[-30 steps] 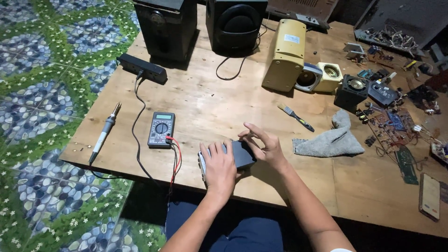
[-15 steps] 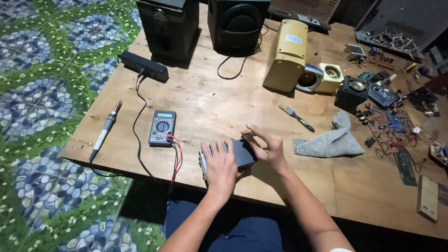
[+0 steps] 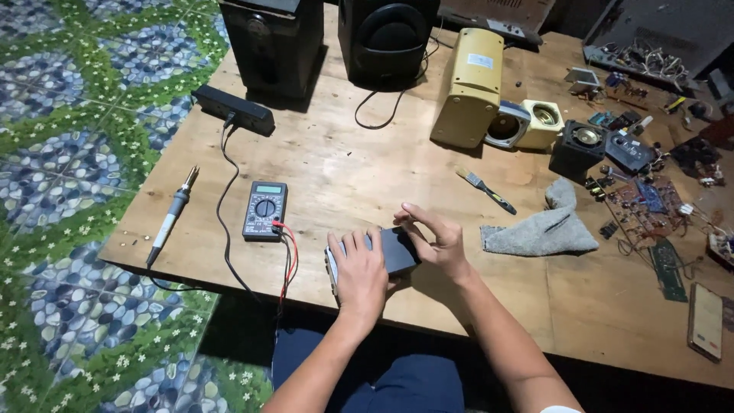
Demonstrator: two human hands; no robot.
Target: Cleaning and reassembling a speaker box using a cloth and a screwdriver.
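Hands [image 3: 359, 275] unmoved — black box [image 3: 397, 248], wooden table [image 3: 344, 164]

There are two hands: one left hand [image 3: 361, 277] and one right hand [image 3: 436, 243]. There is one small dark box [image 3: 395, 250] under them. There is one dark meter with a round dial [image 3: 264, 209], and one soldering iron with a grey handle [image 3: 171, 217]. There are two big black speaker boxes [image 3: 273, 42]. There is one tall yellow speaker box [image 3: 469, 86], one little brush with a black and yellow handle [image 3: 485, 190], one crumpled grey cloth [image 3: 540, 232] and one flat phone [image 3: 705, 320]. All sit on one wooden table [image 3: 344, 164].
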